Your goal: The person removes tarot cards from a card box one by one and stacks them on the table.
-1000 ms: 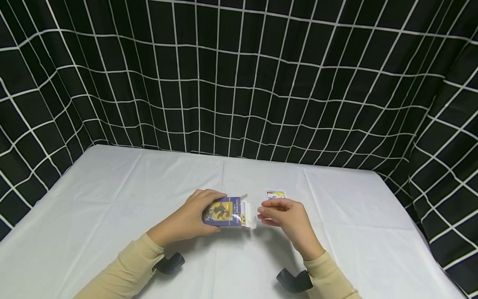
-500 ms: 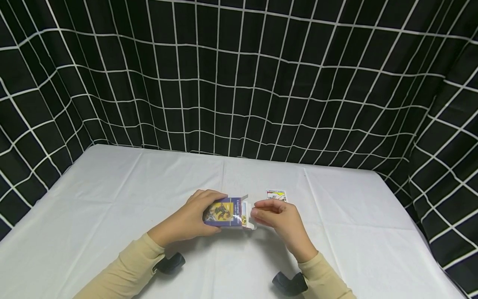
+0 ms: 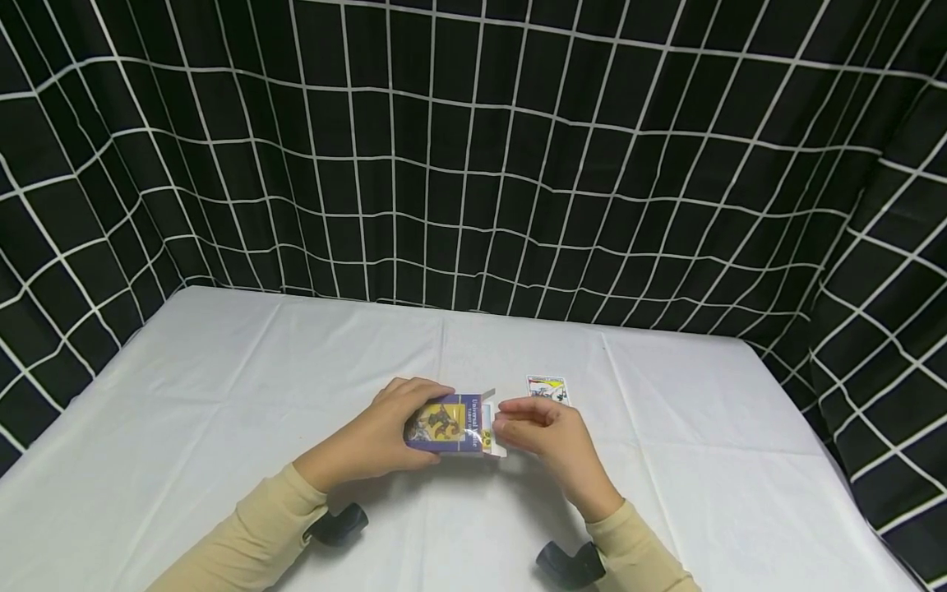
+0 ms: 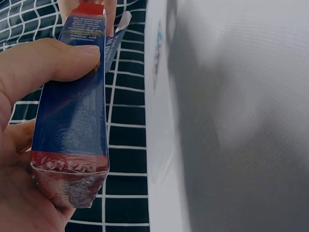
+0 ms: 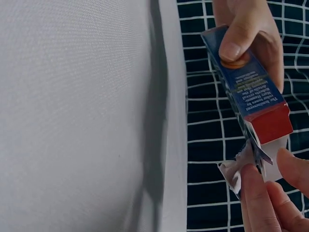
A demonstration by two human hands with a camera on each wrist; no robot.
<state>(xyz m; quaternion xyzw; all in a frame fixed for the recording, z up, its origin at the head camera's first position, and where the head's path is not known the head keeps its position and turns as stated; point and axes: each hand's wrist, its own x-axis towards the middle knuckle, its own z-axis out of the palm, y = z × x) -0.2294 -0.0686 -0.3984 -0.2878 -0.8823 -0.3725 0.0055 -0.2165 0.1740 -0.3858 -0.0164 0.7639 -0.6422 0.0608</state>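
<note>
One card (image 3: 547,388) was out on the surface (image 3: 296,353), right of centre; another card (image 3: 486,429) sat inside the opened box (image 3: 444,424), lower centre. Left hand (image 3: 381,429) gripped the box — right hand (image 3: 553,437) at its mouth, fingers narrow, hold unclear.

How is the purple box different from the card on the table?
The box is held in the left hand, while the card lies on the table. The box is thick, but the card looks flat. The box has purple around its picture; the card has a white edge. Both have colorful pictures.
</note>
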